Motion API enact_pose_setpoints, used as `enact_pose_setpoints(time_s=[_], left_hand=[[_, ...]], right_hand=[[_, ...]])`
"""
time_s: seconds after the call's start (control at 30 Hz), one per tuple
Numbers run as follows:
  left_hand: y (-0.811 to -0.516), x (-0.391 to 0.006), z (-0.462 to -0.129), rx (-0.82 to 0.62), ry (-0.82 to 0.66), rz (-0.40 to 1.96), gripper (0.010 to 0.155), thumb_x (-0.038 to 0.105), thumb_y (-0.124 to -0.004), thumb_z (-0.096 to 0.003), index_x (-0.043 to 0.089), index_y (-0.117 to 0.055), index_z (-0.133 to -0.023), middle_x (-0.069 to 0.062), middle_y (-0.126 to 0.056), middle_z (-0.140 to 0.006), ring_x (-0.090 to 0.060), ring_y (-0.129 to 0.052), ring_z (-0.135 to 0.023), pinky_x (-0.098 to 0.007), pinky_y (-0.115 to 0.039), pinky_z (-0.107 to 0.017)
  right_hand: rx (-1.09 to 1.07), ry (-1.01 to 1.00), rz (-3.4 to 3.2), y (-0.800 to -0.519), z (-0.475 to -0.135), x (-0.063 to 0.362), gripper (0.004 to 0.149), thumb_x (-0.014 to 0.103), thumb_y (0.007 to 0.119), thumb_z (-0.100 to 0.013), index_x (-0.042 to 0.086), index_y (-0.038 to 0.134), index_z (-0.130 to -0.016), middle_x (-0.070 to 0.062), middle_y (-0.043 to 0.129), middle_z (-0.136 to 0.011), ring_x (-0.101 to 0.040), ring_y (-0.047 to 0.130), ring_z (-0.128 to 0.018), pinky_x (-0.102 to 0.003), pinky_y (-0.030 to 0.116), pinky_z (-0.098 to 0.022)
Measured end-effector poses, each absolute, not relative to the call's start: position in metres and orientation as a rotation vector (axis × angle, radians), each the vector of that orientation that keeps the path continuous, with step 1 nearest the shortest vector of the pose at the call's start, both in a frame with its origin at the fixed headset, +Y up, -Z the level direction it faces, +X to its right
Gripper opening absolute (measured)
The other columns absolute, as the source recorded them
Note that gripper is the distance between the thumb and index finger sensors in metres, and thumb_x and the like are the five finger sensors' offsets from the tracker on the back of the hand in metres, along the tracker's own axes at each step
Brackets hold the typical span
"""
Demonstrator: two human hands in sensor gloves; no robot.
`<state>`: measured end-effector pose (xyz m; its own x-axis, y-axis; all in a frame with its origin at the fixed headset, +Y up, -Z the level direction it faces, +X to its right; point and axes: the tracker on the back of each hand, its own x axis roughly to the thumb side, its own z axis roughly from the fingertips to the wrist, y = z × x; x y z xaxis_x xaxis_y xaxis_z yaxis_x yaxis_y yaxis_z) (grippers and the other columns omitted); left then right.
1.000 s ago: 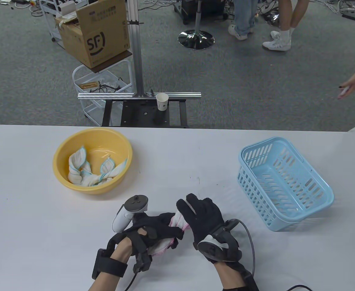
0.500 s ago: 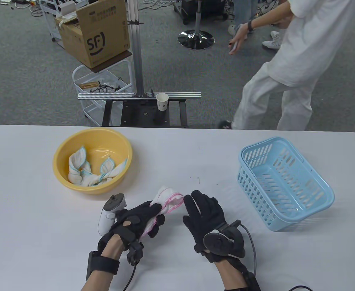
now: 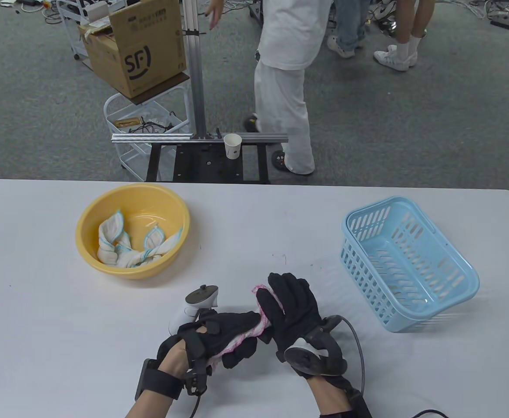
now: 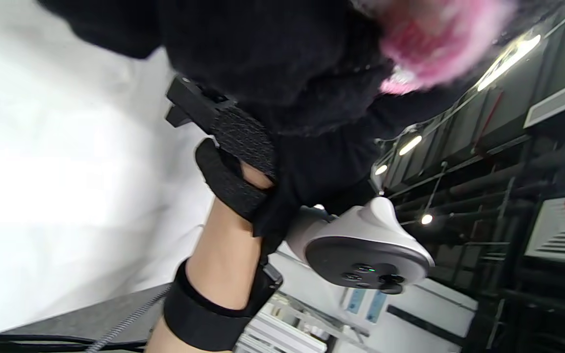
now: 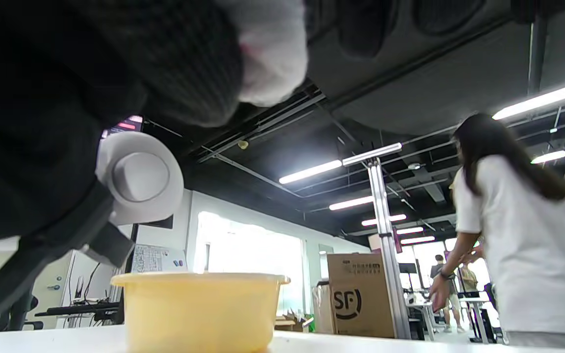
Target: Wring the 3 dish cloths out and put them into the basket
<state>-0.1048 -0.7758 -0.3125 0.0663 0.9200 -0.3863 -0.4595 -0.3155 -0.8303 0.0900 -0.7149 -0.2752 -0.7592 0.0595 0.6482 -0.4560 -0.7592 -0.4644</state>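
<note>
Low in the middle of the table view, the left hand (image 3: 224, 335) and right hand (image 3: 291, 311) both curl tightly round one pink-edged dish cloth (image 3: 261, 324), held between them just above the white tabletop (image 3: 41, 313). The left wrist view shows only a blurred pink patch of that cloth (image 4: 434, 44); the right wrist view shows its white end (image 5: 272, 54) and the yellow basin (image 5: 199, 309) side-on. Only the table view reveals two blue-edged cloths (image 3: 128, 248) inside the basin (image 3: 89, 213), centre left, and the blue basket (image 3: 463, 270) at right, near the tabletop's right edge. Bare tabletop lies between hands and basket.
</note>
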Motion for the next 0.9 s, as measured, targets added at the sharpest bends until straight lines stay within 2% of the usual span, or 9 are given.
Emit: enact_pose_setpoints(time_s=[0.07,0.17,0.33,0.47,0.57,0.63,0.67,0.8,0.9], left_hand=[[-0.771,-0.11,-0.316,-1.061,-0.517,1.408,0.073,0.065,-0.082,-0.0433,0.012,-0.077,-0.093,0.006,-0.099,-0.053,-0.011,-0.096,-0.017,-0.038,-0.085,-0.022],[-0.757,-0.118,-0.321,-0.817,-0.481,1.138,0.073,0.06,-0.09,-0.0403,0.011,-0.077,-0.094,0.005,-0.1,-0.052,-0.012,-0.096,-0.016,-0.039,-0.085,-0.022],[-0.735,-0.123,-0.319,-0.502,-0.428,0.793,0.078,0.053,-0.096,-0.0358,0.011,-0.074,-0.098,0.001,-0.101,-0.053,-0.016,-0.097,-0.016,-0.042,-0.084,-0.023],[-0.725,-0.119,-0.314,-0.318,-0.421,0.615,0.094,0.053,-0.097,-0.033,0.016,-0.052,-0.107,0.001,-0.101,-0.055,-0.017,-0.097,-0.017,-0.043,-0.084,-0.024],[-0.724,-0.116,-0.312,-0.254,-0.423,0.553,0.099,0.052,-0.097,-0.0323,0.03,-0.039,-0.109,0.002,-0.1,-0.059,-0.017,-0.097,-0.02,-0.043,-0.084,-0.026],[-0.727,-0.113,-0.311,-0.267,-0.442,0.539,0.091,0.052,-0.096,-0.0334,0.044,-0.045,-0.108,0.001,-0.1,-0.059,-0.018,-0.097,-0.02,-0.043,-0.084,-0.026],[-0.728,-0.112,-0.311,-0.275,-0.449,0.532,0.086,0.052,-0.095,-0.0345,0.045,-0.05,-0.107,0.001,-0.1,-0.058,-0.018,-0.097,-0.019,-0.043,-0.084,-0.026],[-0.734,-0.11,-0.313,-0.326,-0.448,0.594,0.074,0.054,-0.089,-0.0399,0.035,-0.062,-0.106,0.001,-0.101,-0.052,-0.016,-0.097,-0.015,-0.043,-0.084,-0.022],[-0.736,-0.117,-0.316,-0.325,-0.428,0.678,0.067,0.056,-0.086,-0.0446,0.029,-0.068,-0.104,0.003,-0.102,-0.049,-0.014,-0.097,-0.012,-0.041,-0.085,-0.019]], right_hand=[[0.903,-0.864,2.546,-0.713,-0.277,0.089,0.063,0.032,0.088,-0.049,0.026,0.054,-0.101,-0.011,0.054,-0.109,-0.043,0.068,-0.094,-0.063,0.059,-0.068],[0.899,-0.749,2.579,-0.716,-0.279,0.086,0.06,0.029,0.09,-0.048,0.024,0.06,-0.1,-0.013,0.068,-0.102,-0.039,0.084,-0.084,-0.06,0.067,-0.065],[0.818,-0.512,2.581,-0.72,-0.284,0.081,0.075,0.024,0.092,-0.047,0.017,0.045,-0.105,-0.014,0.077,-0.096,-0.037,0.092,-0.076,-0.059,0.072,-0.062],[0.757,-0.383,2.543,-0.724,-0.287,0.08,0.082,0.021,0.093,-0.046,0.01,0.036,-0.104,-0.016,0.078,-0.094,-0.038,0.094,-0.073,-0.059,0.074,-0.061],[0.73,-0.32,2.535,-0.725,-0.288,0.081,0.084,0.02,0.093,-0.045,0.007,0.034,-0.103,-0.016,0.079,-0.093,-0.037,0.095,-0.073,-0.059,0.075,-0.06],[0.708,-0.272,2.526,-0.727,-0.289,0.082,0.085,0.019,0.093,-0.045,0.005,0.032,-0.103,-0.017,0.078,-0.093,-0.038,0.095,-0.073,-0.06,0.075,-0.06],[0.696,-0.25,2.528,-0.728,-0.289,0.083,0.085,0.019,0.093,-0.045,0.004,0.031,-0.102,-0.018,0.078,-0.093,-0.038,0.095,-0.073,-0.06,0.075,-0.06],[0.668,-0.245,2.551,-0.731,-0.29,0.086,0.088,0.021,0.092,-0.046,0.003,0.026,-0.102,-0.02,0.07,-0.099,-0.041,0.092,-0.078,-0.06,0.072,-0.062],[0.638,-0.306,2.571,-0.731,-0.289,0.09,0.092,0.03,0.091,-0.048,0.004,0.02,-0.102,-0.021,0.06,-0.104,-0.044,0.085,-0.085,-0.063,0.067,-0.064]])
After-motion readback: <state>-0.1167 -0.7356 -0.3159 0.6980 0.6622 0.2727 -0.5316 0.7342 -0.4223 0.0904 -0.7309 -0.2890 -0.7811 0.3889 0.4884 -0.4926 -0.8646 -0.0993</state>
